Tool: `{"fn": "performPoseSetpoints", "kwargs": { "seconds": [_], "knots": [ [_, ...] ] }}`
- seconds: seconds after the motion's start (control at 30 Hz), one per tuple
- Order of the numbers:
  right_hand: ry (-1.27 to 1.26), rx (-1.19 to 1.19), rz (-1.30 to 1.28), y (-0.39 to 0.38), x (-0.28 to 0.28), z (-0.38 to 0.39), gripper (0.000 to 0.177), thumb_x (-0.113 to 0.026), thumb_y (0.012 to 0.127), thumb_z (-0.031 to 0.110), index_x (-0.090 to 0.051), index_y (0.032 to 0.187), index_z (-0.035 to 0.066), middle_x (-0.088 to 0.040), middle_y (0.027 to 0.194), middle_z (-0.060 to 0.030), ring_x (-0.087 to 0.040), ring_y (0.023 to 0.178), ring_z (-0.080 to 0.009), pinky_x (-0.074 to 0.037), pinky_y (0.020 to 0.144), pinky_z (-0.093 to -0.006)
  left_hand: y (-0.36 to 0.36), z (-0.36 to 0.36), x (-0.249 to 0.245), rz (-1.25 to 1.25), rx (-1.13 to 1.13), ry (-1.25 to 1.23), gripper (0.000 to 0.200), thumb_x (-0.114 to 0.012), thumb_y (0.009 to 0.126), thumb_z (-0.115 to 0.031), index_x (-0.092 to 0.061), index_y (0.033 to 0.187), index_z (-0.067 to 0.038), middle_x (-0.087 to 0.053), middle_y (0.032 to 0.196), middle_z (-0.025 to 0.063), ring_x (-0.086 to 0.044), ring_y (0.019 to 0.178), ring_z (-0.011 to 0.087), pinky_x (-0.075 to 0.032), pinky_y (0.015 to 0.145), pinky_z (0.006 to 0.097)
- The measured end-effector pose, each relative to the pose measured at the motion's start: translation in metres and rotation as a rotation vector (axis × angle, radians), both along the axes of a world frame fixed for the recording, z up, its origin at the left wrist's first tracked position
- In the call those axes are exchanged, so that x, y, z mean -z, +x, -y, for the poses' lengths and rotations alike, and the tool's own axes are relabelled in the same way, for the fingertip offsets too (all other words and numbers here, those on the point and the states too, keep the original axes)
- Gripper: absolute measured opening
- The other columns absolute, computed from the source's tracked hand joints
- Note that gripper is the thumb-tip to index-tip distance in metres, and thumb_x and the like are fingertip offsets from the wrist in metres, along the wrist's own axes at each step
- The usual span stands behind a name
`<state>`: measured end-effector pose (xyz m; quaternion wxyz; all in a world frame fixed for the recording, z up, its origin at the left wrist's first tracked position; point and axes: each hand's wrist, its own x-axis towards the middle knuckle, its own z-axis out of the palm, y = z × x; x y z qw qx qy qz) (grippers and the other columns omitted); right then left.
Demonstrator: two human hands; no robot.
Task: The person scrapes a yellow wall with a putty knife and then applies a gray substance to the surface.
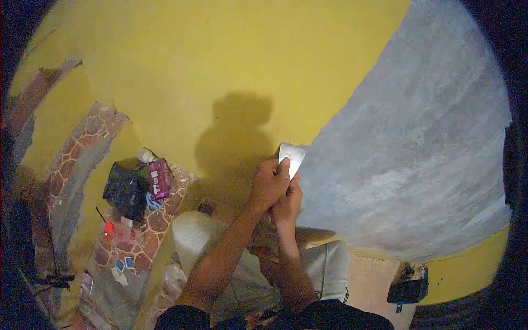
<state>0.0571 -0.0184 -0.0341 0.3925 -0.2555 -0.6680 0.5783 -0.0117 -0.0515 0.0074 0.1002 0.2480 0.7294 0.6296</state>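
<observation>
Both of my hands are raised together against a wall. My left hand (269, 184) wraps over my right hand (289, 206), and the two grip a flat pale blade, a putty scraper (291, 157), whose edge lies on the border between the yellow wall (192, 66) and a grey plastered patch (412, 148). The tool's handle is hidden inside my hands. My shadow falls on the yellow paint just left of the blade.
A stone-patterned ledge (148, 231) at the lower left carries a black bag (125, 190), a purple packet (159, 179), a white bottle (145, 155) and a red-capped item (109, 227). A white sack (192, 234) sits below my arms. A dark box (408, 289) lies at the lower right.
</observation>
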Motion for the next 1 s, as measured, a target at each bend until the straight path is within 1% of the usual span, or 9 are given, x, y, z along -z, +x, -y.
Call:
{"fn": "performPoseSetpoints", "kwargs": {
  "seconds": [0.07,0.2,0.3,0.5,0.57,0.7,0.77,0.87,1.0],
  "knots": [
    [-0.08,0.035,0.003,0.004,-0.024,0.013,0.045,-0.041,0.113,0.036,-0.065,0.11,-0.002,-0.07,0.098,-0.0084,-0.063,0.086,-0.0142,-0.053,0.076,-0.0314,0.008,0.01,-0.013,0.182,0.068,0.183,0.047,-0.057,0.101,-0.037,-0.07,0.082,0.004,-0.07,0.07,0.0181,-0.067,0.063,0.0257,-0.052,0.062,0.0432],
    [-0.013,0.047,0.01,0.002,-0.028,0.015,0.042,-0.043,0.112,0.033,-0.065,0.109,-0.003,-0.071,0.096,-0.0098,-0.062,0.086,-0.0152,-0.052,0.076,-0.0314,0.0,0.009,-0.014,0.2,0.082,0.106,0.047,-0.057,0.102,-0.036,-0.069,0.081,0.004,-0.068,0.067,0.0155,-0.066,0.062,0.0226,-0.052,0.061,0.0418],
    [0.143,0.118,0.108,-0.004,-0.017,0.015,0.044,-0.042,0.112,0.034,-0.065,0.109,-0.004,-0.071,0.096,-0.0102,-0.063,0.086,-0.0154,-0.052,0.076,-0.0316,-0.005,0.009,-0.013,0.115,0.095,0.115,0.046,-0.057,0.103,-0.035,-0.069,0.081,0.004,-0.068,0.067,0.0148,-0.065,0.06,0.023,-0.051,0.061,0.0418],
    [-0.234,-0.015,-0.109,-0.009,-0.035,0.038,0.047,-0.036,0.113,0.038,-0.063,0.114,-0.001,-0.069,0.1,-0.0068,-0.062,0.087,-0.0144,-0.053,0.077,-0.0307,-0.011,0.021,-0.04,-0.008,0.064,-0.043,0.044,-0.059,0.101,-0.033,-0.068,0.079,0.005,-0.066,0.063,0.0178,-0.065,0.057,0.0273,-0.051,0.061,0.0451],
    [-0.274,-0.021,-0.157,-0.017,-0.014,0.037,0.049,-0.034,0.114,0.04,-0.062,0.117,0.0,-0.067,0.104,-0.0057,-0.061,0.09,-0.0142,-0.053,0.078,-0.0295,-0.018,0.02,-0.034,-0.283,0.023,-0.198,0.044,-0.059,0.1,-0.033,-0.068,0.078,0.004,-0.067,0.065,0.0208,-0.066,0.059,0.0349,-0.052,0.063,0.0486],
    [-0.206,0.144,-0.199,-0.057,0.05,0.038,0.054,-0.031,0.113,0.045,-0.06,0.119,0.0,-0.065,0.106,-0.0054,-0.061,0.093,-0.0144,-0.054,0.078,-0.0294,-0.033,0.011,-0.012,-0.174,0.104,-0.053,0.045,-0.059,0.099,-0.034,-0.068,0.076,0.003,-0.066,0.067,0.0224,-0.065,0.061,0.0412,-0.051,0.064,0.0525],
    [-0.237,0.088,-0.254,-0.061,0.041,0.044,0.053,-0.031,0.113,0.045,-0.06,0.119,0.0,-0.065,0.107,-0.0055,-0.061,0.093,-0.0144,-0.054,0.079,-0.0295,-0.021,0.036,-0.049,-0.324,0.022,-0.149,0.044,-0.058,0.1,-0.032,-0.067,0.077,0.004,-0.067,0.068,0.0224,-0.066,0.063,0.0416,-0.05,0.064,0.0529],
    [-0.278,0.016,-0.315,-0.056,0.027,0.048,0.053,-0.032,0.113,0.044,-0.06,0.119,0.0,-0.065,0.107,-0.0058,-0.061,0.094,-0.0143,-0.054,0.079,-0.0295,-0.028,0.026,-0.025,-0.596,-0.119,0.035,0.045,-0.06,0.1,-0.033,-0.065,0.076,0.005,-0.066,0.066,0.0209,-0.063,0.06,0.041,-0.05,0.063,0.0507],
    [-0.311,-0.06,-0.372,-0.035,0.004,0.036,0.052,-0.032,0.113,0.044,-0.06,0.119,0.0,-0.065,0.107,-0.0062,-0.061,0.095,-0.0143,-0.054,0.08,-0.0296,-0.017,0.024,-0.029,-0.168,0.06,0.087,0.043,-0.061,0.1,-0.033,-0.063,0.077,0.004,-0.062,0.063,0.0185,-0.058,0.055,0.036,-0.048,0.06,0.0483]
  ]
}}
